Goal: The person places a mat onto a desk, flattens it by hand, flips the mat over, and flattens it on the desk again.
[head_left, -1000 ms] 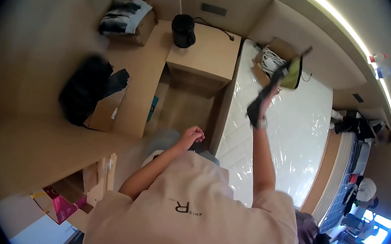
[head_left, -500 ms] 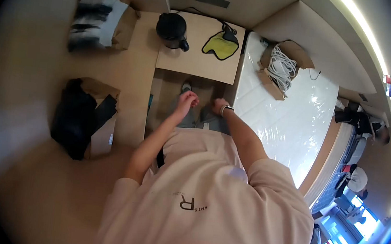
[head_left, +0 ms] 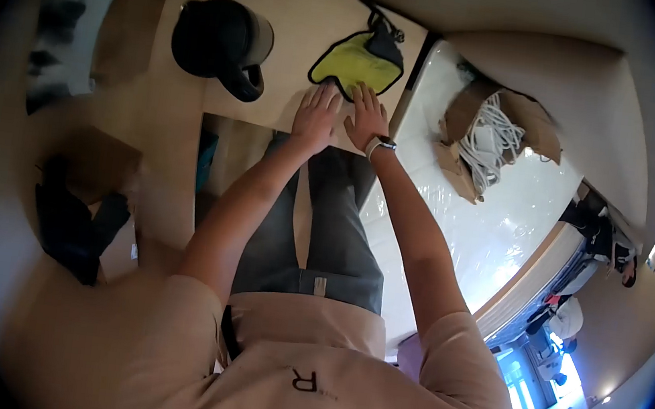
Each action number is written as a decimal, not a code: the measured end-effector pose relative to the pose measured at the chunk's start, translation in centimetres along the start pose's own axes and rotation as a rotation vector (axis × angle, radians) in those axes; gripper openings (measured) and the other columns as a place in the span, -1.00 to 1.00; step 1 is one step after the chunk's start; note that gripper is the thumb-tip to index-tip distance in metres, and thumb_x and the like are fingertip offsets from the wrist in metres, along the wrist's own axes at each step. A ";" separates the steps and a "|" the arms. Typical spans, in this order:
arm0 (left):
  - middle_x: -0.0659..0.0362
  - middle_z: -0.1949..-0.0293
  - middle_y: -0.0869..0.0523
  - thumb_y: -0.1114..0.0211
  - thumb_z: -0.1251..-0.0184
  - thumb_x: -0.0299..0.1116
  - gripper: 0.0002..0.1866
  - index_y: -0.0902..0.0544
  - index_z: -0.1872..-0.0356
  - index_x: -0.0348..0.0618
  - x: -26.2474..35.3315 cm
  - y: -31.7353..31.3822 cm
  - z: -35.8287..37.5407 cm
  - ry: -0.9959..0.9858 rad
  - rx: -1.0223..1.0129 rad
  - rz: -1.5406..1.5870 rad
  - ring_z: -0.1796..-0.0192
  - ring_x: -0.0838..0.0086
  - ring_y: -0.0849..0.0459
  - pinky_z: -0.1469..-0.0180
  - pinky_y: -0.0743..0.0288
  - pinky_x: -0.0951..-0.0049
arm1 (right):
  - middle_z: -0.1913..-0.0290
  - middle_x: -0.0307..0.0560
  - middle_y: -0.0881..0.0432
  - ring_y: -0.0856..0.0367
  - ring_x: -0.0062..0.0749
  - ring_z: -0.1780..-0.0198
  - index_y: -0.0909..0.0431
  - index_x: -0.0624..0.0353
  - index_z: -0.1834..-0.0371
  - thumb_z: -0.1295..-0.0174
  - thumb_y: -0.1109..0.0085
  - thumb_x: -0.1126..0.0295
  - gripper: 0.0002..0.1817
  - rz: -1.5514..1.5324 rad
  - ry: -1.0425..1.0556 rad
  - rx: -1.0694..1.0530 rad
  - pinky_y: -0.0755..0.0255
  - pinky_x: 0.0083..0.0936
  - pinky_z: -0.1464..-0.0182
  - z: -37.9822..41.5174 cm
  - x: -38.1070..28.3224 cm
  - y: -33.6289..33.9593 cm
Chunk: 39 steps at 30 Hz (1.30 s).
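Observation:
A yellow and dark grey cloth (head_left: 352, 59) with black edging lies crumpled on the light wooden tabletop (head_left: 288, 51). My left hand (head_left: 317, 116) reaches over the front of the table with its fingers stretched out, tips at the cloth's lower edge. Beside it, my right hand (head_left: 368, 119) is also spread flat, its fingertips at the cloth's lower right edge. On that wrist is a watch (head_left: 383, 143) with a pale band. Neither hand is closed around anything. Left of the cloth stands a black electric kettle (head_left: 209, 37), its handle turned toward me.
To the right, a cardboard box (head_left: 542, 132) holding coiled white cables (head_left: 489, 146) sits on a plastic-wrapped mattress (head_left: 452, 243). Two boxes are on the left, one with a black-and-white fabric (head_left: 68, 38), one with a black cloth (head_left: 72, 216). Other people appear at far right.
Both hands have moved forward from near my lap to the cloth, fingers now extended. My body leans closer to the table, so the kettle and cloth appear larger.

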<state>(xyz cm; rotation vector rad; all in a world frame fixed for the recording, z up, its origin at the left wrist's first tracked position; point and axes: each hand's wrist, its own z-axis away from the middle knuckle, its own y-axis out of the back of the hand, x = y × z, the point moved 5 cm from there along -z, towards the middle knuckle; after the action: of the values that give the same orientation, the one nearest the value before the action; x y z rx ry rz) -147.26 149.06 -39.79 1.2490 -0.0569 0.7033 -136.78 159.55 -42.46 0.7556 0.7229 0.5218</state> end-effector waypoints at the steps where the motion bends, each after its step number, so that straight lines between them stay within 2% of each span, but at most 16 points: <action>1: -0.03 -0.61 -0.37 -0.41 -0.34 -0.32 -0.32 -0.48 -0.49 -0.19 0.3 -0.3 -0.6 -0.049 0.083 -0.094 -0.69 0.13 -0.25 -0.66 -0.11 0.01 | -0.79 0.01 -0.03 0.01 0.02 -0.77 -0.12 0.08 -0.74 -0.32 -0.27 0.23 -0.09 0.086 0.059 -0.016 -0.08 0.16 -0.68 -0.1 0.1 -1.3; 4: -0.01 -0.68 -0.26 -0.28 -0.45 -0.31 -0.34 -0.41 -0.57 -0.14 -0.5 -2.7 -2.1 -0.084 0.048 -0.206 -0.73 0.16 -0.15 -0.70 -0.03 0.02 | -0.80 -0.02 0.01 0.06 -0.01 -0.79 -0.13 0.07 -0.73 -0.30 -0.29 0.30 -0.09 0.154 0.068 -0.054 -0.05 0.21 -0.69 3.2 0.1 -4.9; 6: 0.00 -0.69 -0.23 -0.38 -0.30 -0.37 -0.20 -0.36 -0.60 -0.19 -1.7 -5.2 -0.8 -0.111 0.045 -0.174 -0.74 0.15 -0.12 -0.65 -0.14 -0.01 | -0.81 -0.04 0.06 0.09 -0.03 -0.80 -0.11 0.08 -0.75 -0.23 -0.34 0.34 -0.02 0.136 0.067 -0.120 -0.06 0.26 -0.67 6.5 -0.7 -5.6; 9: 0.02 -0.72 -0.17 -0.34 -0.34 -0.34 -0.21 -0.34 -0.61 -0.19 -0.9 -6.3 3.0 -0.183 -0.172 -0.333 -0.74 0.15 -0.11 -0.61 -0.20 -0.04 | -0.79 -0.04 -0.01 0.00 0.00 -0.77 -0.22 0.13 -0.67 -0.22 -0.34 0.35 -0.10 0.062 0.077 -0.205 -0.10 0.20 -0.67 9.5 -0.8 -6.1; 11: 0.02 -0.73 -0.12 -0.33 -0.37 -0.33 -0.23 -0.34 -0.61 -0.20 -0.5 -6.6 5.2 -0.090 -0.257 -0.287 -0.75 0.16 -0.09 -0.58 -0.25 -0.05 | -0.70 0.15 -0.20 -0.24 0.17 -0.66 -0.31 0.14 -0.61 -0.22 -0.32 0.35 -0.18 -0.159 0.065 -0.088 -0.27 0.03 -0.60 9.1 -0.2 -5.2; 12: 0.02 -0.73 -0.12 -0.33 -0.37 -0.33 -0.23 -0.34 -0.61 -0.20 -0.3 -7.2 5.6 -0.086 -0.251 -0.283 -0.75 0.16 -0.09 -0.58 -0.25 -0.05 | -0.70 0.15 -0.20 -0.24 0.17 -0.66 -0.31 0.14 -0.61 -0.22 -0.32 0.35 -0.18 -0.152 0.070 -0.089 -0.27 0.03 -0.60 8.1 0.2 -4.8; 14: 0.04 -0.73 -0.11 -0.46 -0.27 -0.29 -0.15 -0.36 -0.61 -0.14 -0.3 -8.4 6.3 -0.009 -0.166 -0.192 -0.75 0.15 -0.07 -0.56 -0.27 -0.11 | -0.50 0.23 -0.40 -0.46 0.25 -0.45 -0.43 0.21 -0.43 -0.27 -0.31 0.32 -0.36 -0.193 -0.042 0.274 -0.43 0.06 -0.43 4.1 2.4 -2.0; 16: 0.03 -0.73 -0.10 -0.48 -0.26 -0.29 -0.14 -0.37 -0.61 -0.15 0.3 -8.2 6.4 0.043 -0.158 -0.146 -0.75 0.15 -0.07 -0.57 -0.26 -0.10 | -0.33 0.31 -0.49 -0.54 0.32 -0.30 -0.41 0.24 -0.43 -0.29 -0.31 0.30 -0.36 -0.346 -0.020 0.490 -0.49 0.06 -0.31 -1.5 4.8 1.2; 20: -0.01 -0.74 -0.06 -0.52 -0.23 -0.28 -0.11 -0.35 -0.60 -0.20 1.0 -7.5 6.4 0.142 -0.174 -0.031 -0.77 0.12 -0.04 -0.63 -0.20 -0.04 | -0.30 0.34 -0.49 -0.55 0.34 -0.27 -0.39 0.27 -0.38 -0.28 -0.39 0.16 -0.32 -0.373 -0.131 0.628 -0.50 0.03 -0.31 -12.1 9.2 6.6; 22: -0.02 -0.72 -0.10 -0.50 -0.24 -0.29 -0.15 -0.38 -0.57 -0.21 1.0 -7.2 6.9 0.148 -0.130 0.024 -0.76 0.13 -0.06 -0.62 -0.22 -0.04 | -0.31 0.36 -0.49 -0.60 0.35 -0.25 -0.44 0.18 -0.35 -0.28 -0.41 0.09 -0.34 -0.185 -0.212 0.593 -0.54 0.04 -0.29 -15.6 10.1 8.1; 25: -0.03 -0.66 -0.22 -0.49 -0.24 -0.31 -0.21 -0.43 -0.51 -0.21 -0.3 -6.8 8.9 0.144 -0.035 0.088 -0.71 0.12 -0.15 -0.59 -0.25 -0.02 | -0.23 0.23 -0.60 -0.71 0.30 -0.16 -0.52 -0.01 -0.32 -0.35 -0.36 0.07 -0.47 -0.019 -0.170 0.276 -0.61 0.07 -0.22 -17.7 9.4 9.6; 29: -0.05 -0.41 -0.45 -0.47 -0.15 -0.43 -0.36 -0.52 -0.31 -0.20 -1.9 -7.5 12.5 0.217 0.100 0.370 -0.50 0.03 -0.42 -0.49 -0.39 0.05 | -0.14 0.17 -0.64 -0.72 0.23 -0.12 -0.55 0.11 -0.06 -0.38 -0.33 0.11 -0.63 0.139 -0.055 0.313 -0.62 0.05 -0.10 -15.9 5.8 10.8; 31: -0.03 -0.31 -0.49 -0.46 -0.12 -0.45 -0.44 -0.54 -0.20 -0.17 -2.7 -8.3 14.0 0.225 0.115 0.389 -0.42 0.04 -0.48 -0.40 -0.46 0.06 | -0.04 0.14 -0.67 -0.78 0.08 0.00 -0.53 0.18 0.04 -0.34 -0.41 0.15 -0.63 -0.114 0.140 0.539 -0.63 -0.03 0.00 -13.5 2.5 11.7; 33: -0.02 -0.22 -0.54 -0.45 -0.09 -0.46 -0.52 -0.57 -0.09 -0.15 -3.7 -9.1 15.5 0.241 0.123 0.418 -0.34 0.05 -0.54 -0.32 -0.53 0.06 | 0.30 -0.01 -0.75 -0.81 -0.23 0.32 -0.52 0.20 0.12 -0.26 -0.53 0.23 -0.62 -0.349 0.146 0.532 -0.65 -0.27 0.20 -9.0 -4.1 14.1; 34: -0.01 -0.12 -0.58 -0.45 -0.09 -0.47 -0.58 -0.56 -0.02 -0.15 -4.3 -9.7 15.9 0.230 0.085 0.398 -0.25 0.04 -0.59 -0.23 -0.57 0.03 | 0.37 -0.06 -0.76 -0.80 -0.33 0.35 -0.52 0.20 0.13 -0.24 -0.54 0.27 -0.63 -0.403 0.215 0.524 -0.64 -0.39 0.27 -6.7 -8.2 15.8; 39: -0.04 0.09 -0.64 -0.33 -0.19 -0.47 -0.73 -0.60 0.07 -0.15 -6.8 -12.4 16.1 0.270 -0.047 0.435 -0.06 -0.05 -0.69 -0.07 -0.61 -0.04 | 0.40 -0.16 -0.74 -0.76 -0.47 0.37 -0.62 0.18 0.10 -0.09 -0.64 0.32 -0.59 -0.485 0.649 0.729 -0.57 -0.55 0.32 0.0 -25.0 20.2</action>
<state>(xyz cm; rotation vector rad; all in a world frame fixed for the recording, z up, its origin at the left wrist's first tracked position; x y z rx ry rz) -141.00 130.11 -47.53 1.0958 -0.1243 1.2355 -156.29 155.78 -17.20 1.0445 1.7036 0.0241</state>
